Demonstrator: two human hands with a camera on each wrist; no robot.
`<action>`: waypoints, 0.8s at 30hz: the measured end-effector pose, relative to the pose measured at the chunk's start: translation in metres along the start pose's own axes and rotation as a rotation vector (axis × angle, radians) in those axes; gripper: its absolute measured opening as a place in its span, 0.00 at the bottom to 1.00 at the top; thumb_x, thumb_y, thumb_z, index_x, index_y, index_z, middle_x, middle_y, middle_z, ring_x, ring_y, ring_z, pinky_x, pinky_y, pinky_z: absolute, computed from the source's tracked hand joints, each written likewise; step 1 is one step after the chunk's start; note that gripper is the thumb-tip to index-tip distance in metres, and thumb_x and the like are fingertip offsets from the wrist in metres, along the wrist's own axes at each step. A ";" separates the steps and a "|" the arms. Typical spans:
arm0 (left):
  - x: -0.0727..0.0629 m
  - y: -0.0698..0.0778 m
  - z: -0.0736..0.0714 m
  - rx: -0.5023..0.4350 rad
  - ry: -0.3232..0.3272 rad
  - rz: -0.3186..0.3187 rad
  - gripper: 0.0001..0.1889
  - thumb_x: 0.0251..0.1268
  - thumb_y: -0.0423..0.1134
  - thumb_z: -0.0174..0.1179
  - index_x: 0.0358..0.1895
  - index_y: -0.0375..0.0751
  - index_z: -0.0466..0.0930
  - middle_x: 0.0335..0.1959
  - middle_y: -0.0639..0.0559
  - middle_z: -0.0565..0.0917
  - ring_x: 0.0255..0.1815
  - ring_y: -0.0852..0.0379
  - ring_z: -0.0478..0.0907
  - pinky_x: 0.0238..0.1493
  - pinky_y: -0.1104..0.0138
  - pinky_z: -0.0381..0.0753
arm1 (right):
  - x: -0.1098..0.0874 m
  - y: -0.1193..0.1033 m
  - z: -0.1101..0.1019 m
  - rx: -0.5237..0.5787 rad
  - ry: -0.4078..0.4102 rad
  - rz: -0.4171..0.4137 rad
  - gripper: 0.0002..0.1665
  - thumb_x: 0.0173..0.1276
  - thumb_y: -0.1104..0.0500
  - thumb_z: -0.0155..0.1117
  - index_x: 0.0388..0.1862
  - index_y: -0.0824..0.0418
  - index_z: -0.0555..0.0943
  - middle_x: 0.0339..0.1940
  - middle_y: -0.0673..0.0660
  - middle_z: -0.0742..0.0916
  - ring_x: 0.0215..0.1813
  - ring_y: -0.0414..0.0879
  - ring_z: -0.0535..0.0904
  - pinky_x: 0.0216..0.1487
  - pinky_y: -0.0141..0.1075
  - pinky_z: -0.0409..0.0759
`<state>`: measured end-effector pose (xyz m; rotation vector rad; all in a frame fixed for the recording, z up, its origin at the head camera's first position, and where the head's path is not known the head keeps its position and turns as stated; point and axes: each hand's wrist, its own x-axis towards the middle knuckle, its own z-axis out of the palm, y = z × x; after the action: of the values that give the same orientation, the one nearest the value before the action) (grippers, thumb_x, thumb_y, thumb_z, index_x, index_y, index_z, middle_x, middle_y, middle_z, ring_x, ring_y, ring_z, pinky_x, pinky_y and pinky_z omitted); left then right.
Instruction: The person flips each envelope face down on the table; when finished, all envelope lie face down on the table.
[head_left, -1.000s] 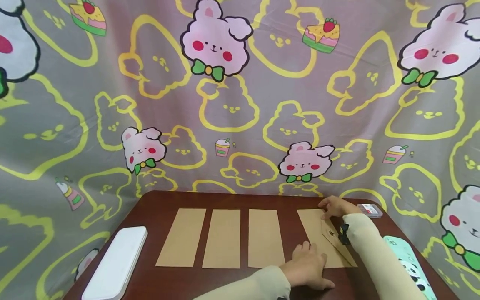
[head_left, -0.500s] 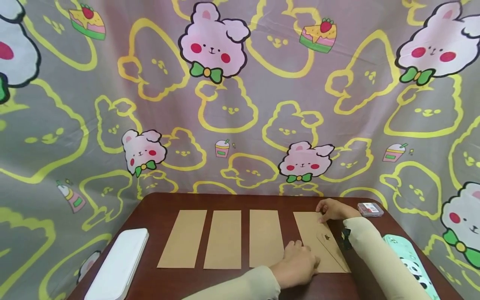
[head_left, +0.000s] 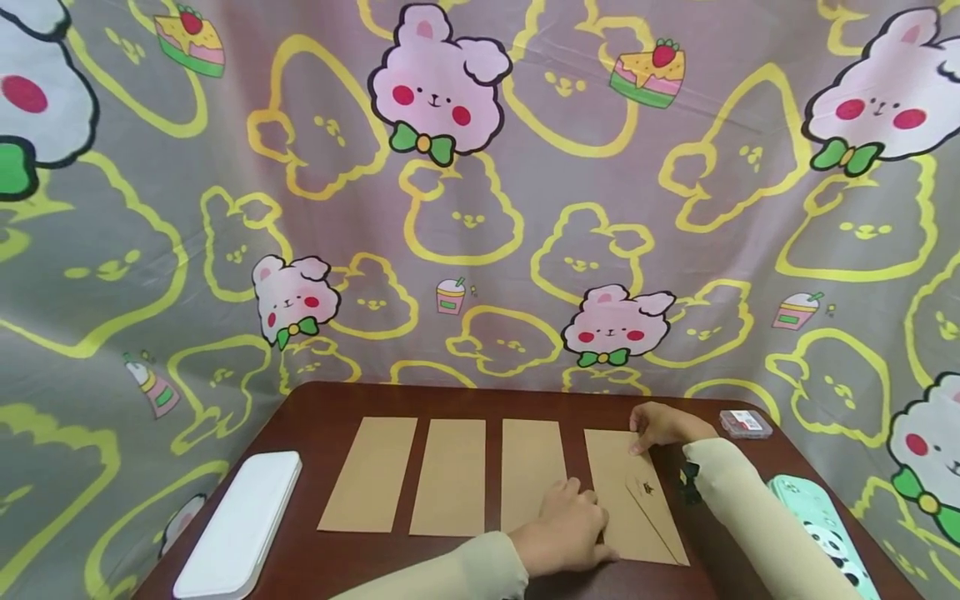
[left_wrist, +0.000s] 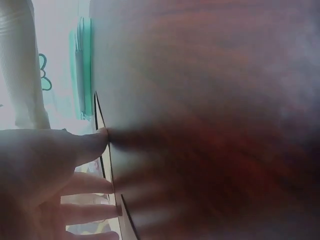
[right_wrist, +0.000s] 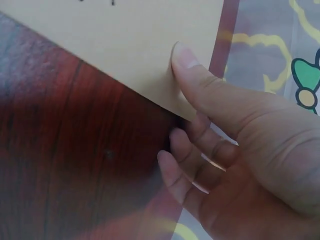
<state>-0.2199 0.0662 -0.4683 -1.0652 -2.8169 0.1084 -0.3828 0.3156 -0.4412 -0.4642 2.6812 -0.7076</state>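
While the right hand [head_left: 660, 423] pinches the far corner of the flat tan paper envelope [head_left: 626, 493], thumb on top and fingers curled beneath, the left hand [head_left: 566, 533] presses straight fingers on its near edge; it lies rightmost of four on the glossy dark-wood counter [head_left: 315, 417].

You see matt brown paper envelopes [head_left: 450, 477] lying on the glossy dark wood table [head_left: 315, 417]; beyond the table hangs soft printed cloth [head_left: 480, 208].

Both hands slid envelope [head_left: 626, 493] left, nearer 3rd envelope [head_left: 531, 467].
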 end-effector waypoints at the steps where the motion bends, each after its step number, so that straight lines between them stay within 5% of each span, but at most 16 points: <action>1: 0.000 0.000 0.000 -0.006 0.000 0.004 0.19 0.61 0.72 0.62 0.25 0.65 0.83 0.34 0.66 0.82 0.38 0.61 0.72 0.40 0.67 0.66 | 0.000 0.000 -0.001 -0.005 0.000 0.005 0.20 0.57 0.62 0.81 0.40 0.66 0.78 0.32 0.54 0.80 0.33 0.45 0.73 0.36 0.37 0.74; 6: 0.002 -0.003 -0.001 -0.034 -0.014 0.011 0.20 0.61 0.71 0.63 0.22 0.64 0.82 0.33 0.64 0.80 0.37 0.60 0.71 0.37 0.67 0.63 | -0.005 0.000 -0.006 0.045 0.000 -0.026 0.07 0.66 0.73 0.66 0.42 0.69 0.82 0.36 0.59 0.85 0.35 0.47 0.80 0.38 0.40 0.82; 10: 0.003 -0.002 0.000 -0.031 -0.027 -0.003 0.22 0.61 0.72 0.63 0.20 0.62 0.82 0.35 0.63 0.80 0.39 0.60 0.71 0.38 0.67 0.64 | -0.007 0.006 -0.006 0.110 0.014 -0.102 0.20 0.57 0.83 0.53 0.44 0.71 0.84 0.36 0.64 0.87 0.36 0.49 0.81 0.37 0.41 0.82; 20: 0.004 -0.002 -0.003 0.031 -0.016 0.025 0.27 0.56 0.77 0.61 0.16 0.61 0.81 0.34 0.64 0.82 0.38 0.62 0.71 0.39 0.69 0.65 | -0.002 0.013 -0.007 0.063 0.072 -0.186 0.12 0.61 0.77 0.67 0.40 0.67 0.90 0.41 0.62 0.91 0.39 0.46 0.84 0.41 0.41 0.86; 24: 0.005 -0.001 -0.004 0.021 0.010 0.032 0.26 0.54 0.77 0.63 0.27 0.58 0.82 0.35 0.64 0.83 0.36 0.62 0.71 0.37 0.69 0.65 | -0.003 0.012 -0.012 0.079 0.064 -0.169 0.12 0.61 0.75 0.68 0.42 0.67 0.90 0.43 0.63 0.91 0.42 0.47 0.85 0.43 0.45 0.87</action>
<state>-0.2239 0.0684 -0.4634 -1.1039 -2.7842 0.1350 -0.3880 0.3316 -0.4368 -0.6641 2.6835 -0.8867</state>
